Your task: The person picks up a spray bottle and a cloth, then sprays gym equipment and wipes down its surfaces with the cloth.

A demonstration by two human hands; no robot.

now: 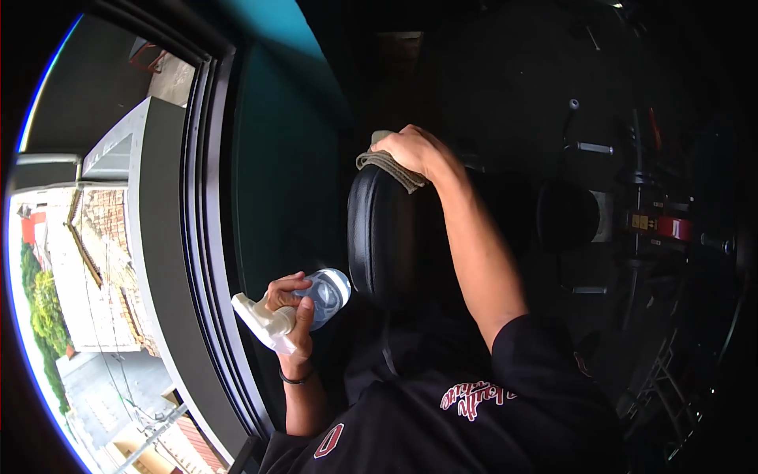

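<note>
My left hand [294, 310] is wrapped round a clear spray bottle [328, 296] with a white trigger head [264, 322], held tilted at the lower left beside the window frame. With my right hand [410, 150] I hold a folded grey-brown cloth [388, 169] against the far end of a black padded cushion [367, 229]. The cushion has a stitched seam along its side. The bottle's base is close to the cushion's near left edge.
On the left, a dark window frame [207, 197] opens onto roofs and trees. A teal wall [276, 174] stands between frame and cushion. At the right are a dark round pad [567, 215], metal bars and a red part [673, 229] of gym equipment.
</note>
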